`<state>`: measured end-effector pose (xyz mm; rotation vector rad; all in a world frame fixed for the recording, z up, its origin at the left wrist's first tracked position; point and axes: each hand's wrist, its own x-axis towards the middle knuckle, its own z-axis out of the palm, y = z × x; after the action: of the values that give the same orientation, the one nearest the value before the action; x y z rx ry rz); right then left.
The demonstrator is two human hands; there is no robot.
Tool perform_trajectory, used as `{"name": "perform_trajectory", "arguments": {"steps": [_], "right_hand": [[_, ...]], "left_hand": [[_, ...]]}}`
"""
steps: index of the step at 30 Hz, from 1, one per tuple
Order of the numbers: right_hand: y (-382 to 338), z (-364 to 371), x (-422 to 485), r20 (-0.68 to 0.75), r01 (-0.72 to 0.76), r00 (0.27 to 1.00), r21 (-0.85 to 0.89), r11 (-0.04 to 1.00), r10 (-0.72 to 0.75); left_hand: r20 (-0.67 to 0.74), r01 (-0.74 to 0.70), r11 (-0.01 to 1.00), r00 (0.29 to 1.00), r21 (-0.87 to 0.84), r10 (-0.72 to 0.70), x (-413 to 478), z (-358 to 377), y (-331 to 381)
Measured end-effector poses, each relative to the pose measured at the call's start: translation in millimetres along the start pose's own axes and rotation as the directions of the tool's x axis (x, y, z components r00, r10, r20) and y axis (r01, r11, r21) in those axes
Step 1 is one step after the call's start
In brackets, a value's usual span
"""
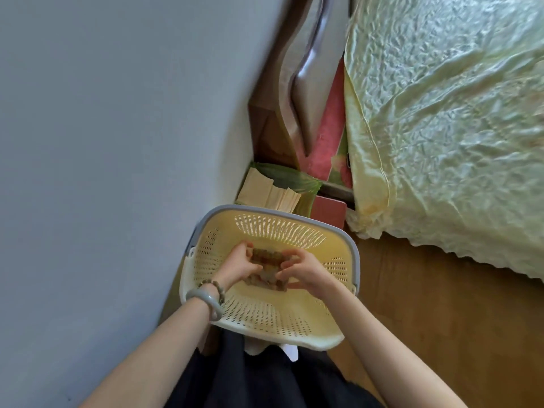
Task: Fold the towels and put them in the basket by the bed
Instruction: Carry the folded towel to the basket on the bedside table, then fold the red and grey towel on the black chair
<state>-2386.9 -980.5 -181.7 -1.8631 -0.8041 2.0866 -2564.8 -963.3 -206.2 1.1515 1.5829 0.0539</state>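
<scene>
Standing on a warm brown wooden floor (pixel 426 319), the yellow perforated basket (pixel 279 228) with its grey rim fills the narrow strip between a pale blue-grey wall (pixel 103 142) and the bed (pixel 456 113). The bed lies to the right, under a crinkled, glossy cover of pale green-yellow whose scalloped edge hangs just above the boards, near the basket's far right corner.

Both hands are down inside the basket. The left hand (pixel 240 262) has its fingers curled round the left edge of a small folded towel (pixel 268 266) (brownish, with a blurred pattern), and the right hand (pixel 303 270) pinches its right edge with bent fingers. The towel is low in the basket; whether it already touches the bottom cannot be told. A grey bangle (pixel 206 301) and a bead bracelet (pixel 213 285) ring the left wrist.

Behind the basket, against the wall, lies a stack of tan paper sheets (pixel 265 191) on something green (pixel 282 175), with a red box (pixel 328 210) just beside it. Further back, brown and grey furniture shows only as a blur. Dark clothing (pixel 250 378) fills the bottom edge.
</scene>
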Motion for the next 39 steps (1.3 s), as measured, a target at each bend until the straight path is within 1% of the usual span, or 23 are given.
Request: {"name": "perform_trajectory", "arguments": {"steps": [2, 5, 9, 13, 15, 18, 20, 24, 27, 31, 34, 39], "right_hand": [[-11.3, -9.0, -22.4, 0.021, 0.059, 0.998, 0.039, 0.997, -0.06], [-23.5, -23.0, -51.2, -0.012, 0.175, 0.985, 0.034, 0.984, -0.175], [-42.8, -42.6, -93.8, -0.075, 0.367, 0.927, -0.019, 0.93, -0.367], [-60.8, -56.5, -142.1, -0.15, 0.53, 0.816, -0.191, 0.826, -0.558], [-67.4, -62.2, -166.4, -0.197, 0.587, 0.747, -0.251, 0.769, -0.635], [-74.7, -69.3, -201.9, -0.29, 0.671, 0.612, -0.301, 0.677, -0.736], [-76.1, -73.6, -224.3, -0.357, 0.712, 0.527, -0.31, 0.63, -0.771], [-69.5, -82.2, -266.1, -0.49, 0.777, 0.359, -0.315, 0.545, -0.795], [-55.4, -81.4, -294.4, -0.568, 0.783, 0.27, -0.341, 0.521, -0.778], [-21.5, -72.5, -333.1, -0.641, 0.736, 0.201, -0.4, 0.546, -0.741], [15.3, -68.2, -367.6, -0.716, 0.714, 0.149, -0.399, 0.575, -0.682], [81.0, -62.8, -423.8, -0.864, 0.678, -0.012, -0.377, 0.631, -0.503]], "left_hand": [[0.006, -0.063, 0.997, 0.998, -0.042, 0.063, -16.2, -7.7, 15.3], [-0.025, -0.173, 0.98, 0.985, -0.1, 0.172, -39.3, -20.7, 37.8], [-0.126, -0.339, 0.934, 0.937, -0.116, 0.325, -65.6, -39.5, 72.7], [-0.175, -0.496, 0.868, 0.857, -0.028, 0.484, -91.6, -53.4, 115.9], [-0.196, -0.579, 0.814, 0.803, -0.035, 0.563, -105.3, -59.2, 137.6], [-0.206, -0.686, 0.724, 0.72, -0.067, 0.663, -128.3, -65.9, 168.0], [-0.202, -0.742, 0.665, 0.667, -0.088, 0.717, -144.9, -68.8, 185.2], [-0.192, -0.839, 0.531, 0.544, -0.116, 0.817, -175.4, -67.1, 210.2], [-0.116, -0.893, 0.423, 0.441, -0.155, 0.89, -195.7, -49.8, 221.5], [0.035, -0.921, 0.331, 0.331, -0.204, 0.943, -212.8, -12.6, 230.8], [0.123, -0.921, 0.29, 0.266, -0.261, 0.956, -223.7, 19.7, 239.1], [0.27, -0.923, 0.193, 0.103, -0.332, 0.957, -249.5, 79.1, 256.3]]}}
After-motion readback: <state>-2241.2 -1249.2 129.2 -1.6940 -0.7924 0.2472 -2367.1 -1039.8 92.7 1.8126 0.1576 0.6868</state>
